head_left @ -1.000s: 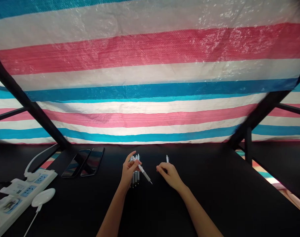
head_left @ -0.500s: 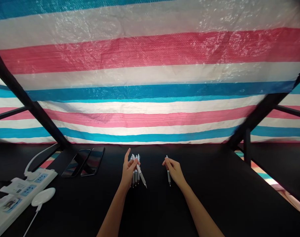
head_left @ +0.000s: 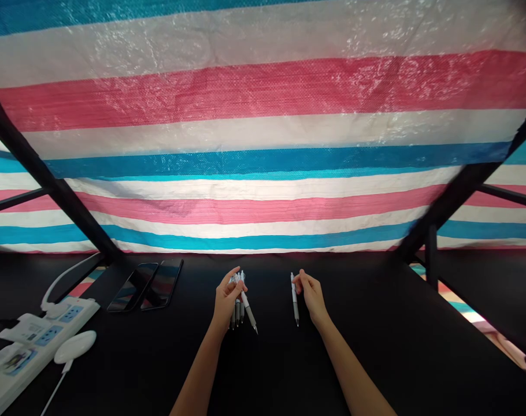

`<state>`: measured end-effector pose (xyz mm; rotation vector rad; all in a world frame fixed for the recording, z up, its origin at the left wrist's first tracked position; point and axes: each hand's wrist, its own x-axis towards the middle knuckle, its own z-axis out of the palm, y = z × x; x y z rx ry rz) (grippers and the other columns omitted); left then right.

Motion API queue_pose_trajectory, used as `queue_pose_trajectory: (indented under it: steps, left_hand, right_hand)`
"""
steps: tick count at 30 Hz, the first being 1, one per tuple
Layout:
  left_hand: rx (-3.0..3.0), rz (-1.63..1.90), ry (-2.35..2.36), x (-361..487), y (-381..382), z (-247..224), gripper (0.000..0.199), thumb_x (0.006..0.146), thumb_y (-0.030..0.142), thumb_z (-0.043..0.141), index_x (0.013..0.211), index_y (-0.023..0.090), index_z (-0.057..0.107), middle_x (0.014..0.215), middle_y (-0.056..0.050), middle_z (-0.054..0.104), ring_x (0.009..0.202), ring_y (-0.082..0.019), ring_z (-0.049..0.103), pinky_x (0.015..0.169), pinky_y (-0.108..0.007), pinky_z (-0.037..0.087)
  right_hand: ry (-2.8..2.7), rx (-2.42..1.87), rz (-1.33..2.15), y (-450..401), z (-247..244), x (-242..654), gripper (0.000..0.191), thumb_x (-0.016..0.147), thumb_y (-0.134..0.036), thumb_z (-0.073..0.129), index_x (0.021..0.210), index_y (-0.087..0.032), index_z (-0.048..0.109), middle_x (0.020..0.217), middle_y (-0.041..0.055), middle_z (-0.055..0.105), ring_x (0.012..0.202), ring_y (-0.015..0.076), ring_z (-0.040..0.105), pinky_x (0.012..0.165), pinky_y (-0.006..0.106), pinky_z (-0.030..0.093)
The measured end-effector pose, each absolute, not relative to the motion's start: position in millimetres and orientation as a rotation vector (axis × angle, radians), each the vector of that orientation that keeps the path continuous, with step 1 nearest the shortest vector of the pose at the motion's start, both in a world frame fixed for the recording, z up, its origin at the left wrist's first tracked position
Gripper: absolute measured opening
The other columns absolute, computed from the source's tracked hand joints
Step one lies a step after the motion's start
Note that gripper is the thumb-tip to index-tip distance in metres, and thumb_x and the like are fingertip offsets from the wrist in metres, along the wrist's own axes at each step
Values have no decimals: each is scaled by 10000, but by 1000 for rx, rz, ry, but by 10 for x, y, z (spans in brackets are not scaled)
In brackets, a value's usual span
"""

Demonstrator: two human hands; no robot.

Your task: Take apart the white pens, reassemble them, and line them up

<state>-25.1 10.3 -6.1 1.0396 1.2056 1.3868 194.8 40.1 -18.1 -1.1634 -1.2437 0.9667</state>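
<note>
My left hand (head_left: 226, 299) pinches a white-and-grey pen (head_left: 249, 311) between thumb and fingers, its tip slanting down to the right. Just under and beside that hand lies a row of several similar pens (head_left: 237, 315), partly covered by the fingers. Farther right, a single pen (head_left: 295, 301) rests nearly upright in view on the black table, tip toward me. My right hand (head_left: 310, 296) is just to the right of this single pen, its fingers loosely curled and apart, holding nothing; whether a fingertip still touches the pen is hard to tell.
Two dark phones (head_left: 162, 286) lie side by side at the left on the black table (head_left: 271, 370). A white power strip (head_left: 37, 341) with plugs and a round white charging pad (head_left: 75, 346) are at the far left. Black frame bars and a striped sheet (head_left: 263, 208) stand behind.
My right hand has let go of the single pen and moved slightly right, leaving it on the table. The left index finger has folded down while the pen stays in that hand.
</note>
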Motion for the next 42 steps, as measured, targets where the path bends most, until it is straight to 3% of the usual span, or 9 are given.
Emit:
queue_pose_trajectory:
  steps: [6,12,19,32,35,42]
  left_hand:
    - [1043,1406,1222,-247,88,-44,635,707,446,631,1255,152,503,615,-3,602,501,-115,520,521,-252,441]
    - [1010,1438,1179,-247,84,-47,865,728,463,617,1433,223,178,621,15,615,538,-118,538,539,-234,432]
    - [1034,1380,1197,-240,68,14,738,718,462,616,1358,177,383,583,15,573,519,-109,490,516,-231,403]
    - [1035,1378,1186,-236,70,-5,462,696,414,640,1079,164,579,576,19,562,467,-93,472,466,-221,376]
    - [1041,1375,1169,-237,63,2,428,712,413,629,1060,170,574,586,24,557,467,-86,467,464,-212,372]
    - [1052,1384,1165,-241,57,1,644,769,435,568,1335,206,361,596,32,550,503,-98,469,501,-218,386]
  right_hand:
    - [-1225,-1163,983,392,-170,1948,501,817,-616,421,565,-202,549,466,-30,377,469,135,405,580,305,410]
    - [-1233,-1171,979,394,-172,1954,499,821,-612,414,572,-203,554,466,-27,375,469,141,407,560,303,401]
    - [-1199,-1136,1026,403,-200,1957,468,830,-569,446,568,-198,561,474,-35,371,467,125,387,588,300,394]
    - [-1223,-1144,1008,394,-186,1954,490,828,-594,429,580,-194,564,476,-29,376,470,128,392,580,296,406]
    - [-1214,-1142,1011,403,-202,1953,494,822,-599,438,574,-190,562,475,-31,373,469,124,388,574,286,404]
    - [-1192,-1135,1024,410,-211,1956,485,811,-594,457,564,-192,564,466,-39,370,460,120,378,578,285,392]
